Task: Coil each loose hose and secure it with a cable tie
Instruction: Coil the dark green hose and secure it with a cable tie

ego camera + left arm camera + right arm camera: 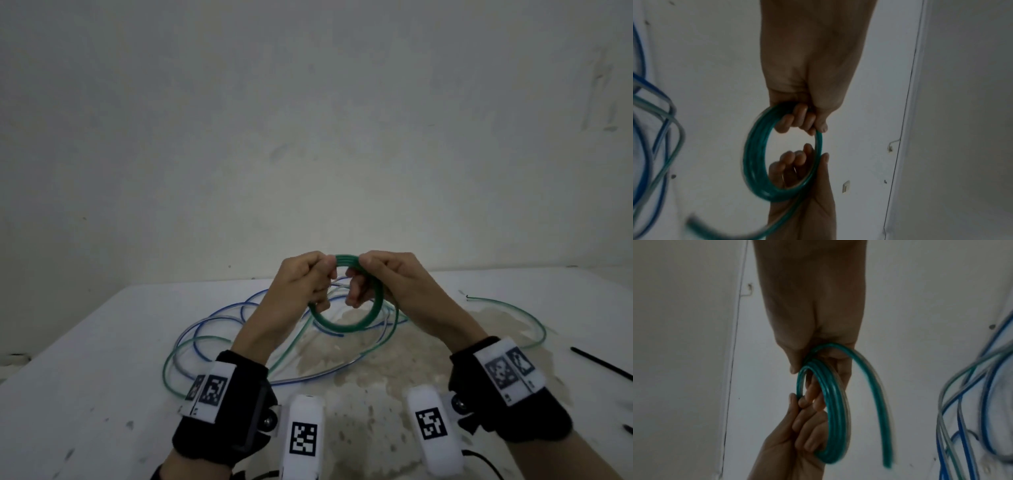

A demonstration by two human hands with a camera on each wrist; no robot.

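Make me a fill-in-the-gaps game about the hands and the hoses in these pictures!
1. The coil held up in the air is the colour ____.
2. The coil is held by ____ hands, the left hand and the right hand.
3. The loose hoses lying on the table are green and ____.
4. A thin ____ cable tie lies by the table's right edge.

Missing words: green; two; blue; black

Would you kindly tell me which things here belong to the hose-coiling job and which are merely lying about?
Job: green coil, held by left hand and right hand; loose hoses; black cable tie.
Lying about: stained patch on table.
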